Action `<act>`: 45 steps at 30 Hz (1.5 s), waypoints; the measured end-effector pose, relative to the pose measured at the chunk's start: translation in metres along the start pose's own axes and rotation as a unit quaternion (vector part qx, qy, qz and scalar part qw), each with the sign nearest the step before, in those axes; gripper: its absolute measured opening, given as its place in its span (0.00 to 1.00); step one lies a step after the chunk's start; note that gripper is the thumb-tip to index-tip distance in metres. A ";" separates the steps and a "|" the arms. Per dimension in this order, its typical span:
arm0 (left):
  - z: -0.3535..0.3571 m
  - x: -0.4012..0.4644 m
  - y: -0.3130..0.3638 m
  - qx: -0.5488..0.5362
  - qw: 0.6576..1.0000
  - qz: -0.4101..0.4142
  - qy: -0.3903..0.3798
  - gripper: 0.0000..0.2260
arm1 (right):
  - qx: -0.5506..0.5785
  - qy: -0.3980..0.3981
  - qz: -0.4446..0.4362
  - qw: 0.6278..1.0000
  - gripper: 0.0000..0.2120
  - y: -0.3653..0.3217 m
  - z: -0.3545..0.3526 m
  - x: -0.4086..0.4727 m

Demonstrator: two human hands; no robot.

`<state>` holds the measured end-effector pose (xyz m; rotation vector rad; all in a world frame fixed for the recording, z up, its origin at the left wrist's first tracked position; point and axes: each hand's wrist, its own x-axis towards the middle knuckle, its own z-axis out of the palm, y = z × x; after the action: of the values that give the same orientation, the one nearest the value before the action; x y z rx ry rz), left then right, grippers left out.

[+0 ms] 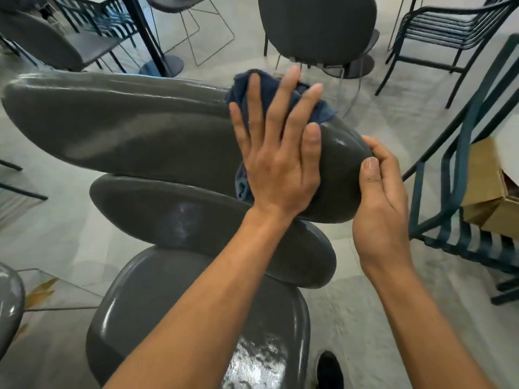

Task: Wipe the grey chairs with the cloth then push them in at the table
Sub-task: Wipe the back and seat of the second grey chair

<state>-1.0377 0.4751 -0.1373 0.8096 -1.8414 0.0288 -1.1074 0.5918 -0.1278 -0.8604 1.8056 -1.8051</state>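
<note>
Wiping step underway on the grey chair [118, 127], whose top backrest pad fills centre-left of the frame. Left hand [276, 153] lies flat, fingers spread, pressing the dark blue cloth [297, 94] against the right end of that pad; cloth bunches out above the fingertips and a bit shows below the palm. Right hand [384, 203] at centre-right, fingers curled round the pad's rounded right tip, thumb on top, steadying it. To do it well: keep the palm flat, sweep leftward along the full pad, wrap the cloth over the top edge, keep the right hand bracing. Lower pad and seat [157, 313] at bottom centre look streaked with glare or residue, probably need a pass too. Room: dark metal slatted chair [455, 175] sits close at right edge, cardboard box [488, 189] behind it; table leg and base [157, 51] upper left; another grey chair [317, 26] top centre. Floor left of the chair looks open.
</note>
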 end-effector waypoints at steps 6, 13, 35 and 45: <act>-0.001 -0.077 -0.013 0.041 0.979 0.172 -0.097 0.18 | 0.139 -0.023 0.042 0.989 0.16 -0.004 -0.009 0.004; -0.006 -0.073 -0.038 0.027 0.997 -0.005 -0.072 0.21 | 0.011 0.030 0.104 0.994 0.17 0.018 -0.013 -0.027; -0.063 -0.044 -0.036 -0.075 0.986 0.116 -0.088 0.11 | 0.015 0.099 0.128 0.987 0.07 0.029 0.062 -0.058; -0.061 -0.036 -0.023 -0.115 0.976 0.122 -0.140 0.09 | -0.022 0.201 0.004 0.979 0.06 0.012 0.023 -0.046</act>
<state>-0.9686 0.4994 -0.1493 0.4386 -2.1546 -0.1474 -1.0603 0.6065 -0.1461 -0.5255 2.0915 -2.0538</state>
